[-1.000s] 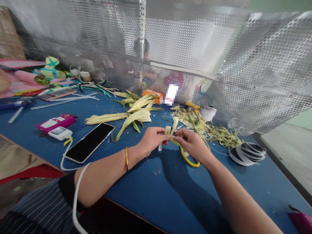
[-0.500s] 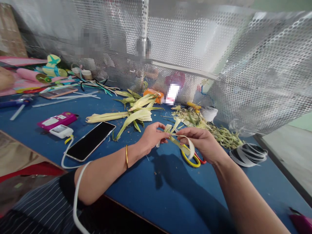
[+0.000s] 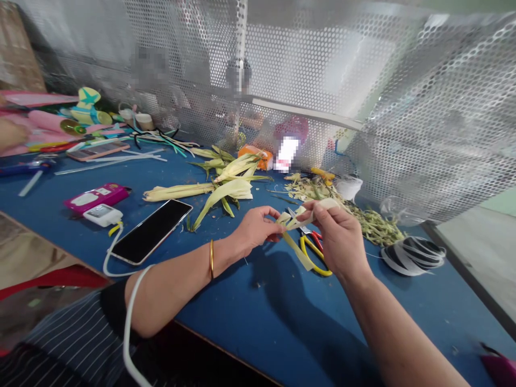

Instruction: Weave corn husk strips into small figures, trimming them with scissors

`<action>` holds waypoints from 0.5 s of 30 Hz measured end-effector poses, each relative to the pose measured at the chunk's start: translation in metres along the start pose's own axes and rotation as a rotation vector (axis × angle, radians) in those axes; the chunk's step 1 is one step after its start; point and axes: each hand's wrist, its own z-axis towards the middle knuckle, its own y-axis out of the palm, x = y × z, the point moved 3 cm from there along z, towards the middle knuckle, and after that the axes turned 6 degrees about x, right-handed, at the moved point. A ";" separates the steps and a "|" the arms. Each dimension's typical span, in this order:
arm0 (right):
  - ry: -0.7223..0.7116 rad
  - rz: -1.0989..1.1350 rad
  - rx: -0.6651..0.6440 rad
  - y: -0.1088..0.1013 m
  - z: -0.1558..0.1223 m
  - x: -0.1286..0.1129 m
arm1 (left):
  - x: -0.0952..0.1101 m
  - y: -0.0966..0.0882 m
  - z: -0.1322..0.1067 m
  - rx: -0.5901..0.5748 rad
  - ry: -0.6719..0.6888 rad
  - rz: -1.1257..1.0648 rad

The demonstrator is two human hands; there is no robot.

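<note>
My left hand [image 3: 261, 228] pinches a bundle of pale corn husk strips [image 3: 297, 251] between thumb and fingers, above the blue table. My right hand [image 3: 338, 236] is closed on one husk strip, whose end curls over its fingers. One strip hangs down between the hands. Below and behind it lie scissors [image 3: 318, 258] with yellow and red handles, partly hidden by my right hand. Farther back, a pile of whole corn husks [image 3: 229, 185] rests on the table.
Husk scraps [image 3: 379, 227] and a coil of white strip [image 3: 413, 256] lie at the right. A black-screened phone [image 3: 152, 232] and a purple device [image 3: 97, 198] with a white cable are at the left. A perforated metal screen [image 3: 310, 70] stands behind. Another person's hand [image 3: 11, 134] shows far left.
My right hand has turned and risen slightly, drawing its husk strip up and over the fingers. The loop that hung below it is gone. More of the scissors shows.
</note>
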 end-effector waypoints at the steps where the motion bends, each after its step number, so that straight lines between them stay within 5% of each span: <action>1: 0.020 -0.038 -0.004 0.000 0.000 0.000 | 0.000 0.000 0.000 0.001 -0.001 -0.004; 7: 0.105 -0.349 -0.204 -0.003 0.004 0.006 | 0.002 0.001 -0.002 0.024 0.017 0.009; 15: 0.355 -0.355 -0.299 -0.006 0.005 0.018 | 0.000 0.001 0.000 0.039 0.063 0.044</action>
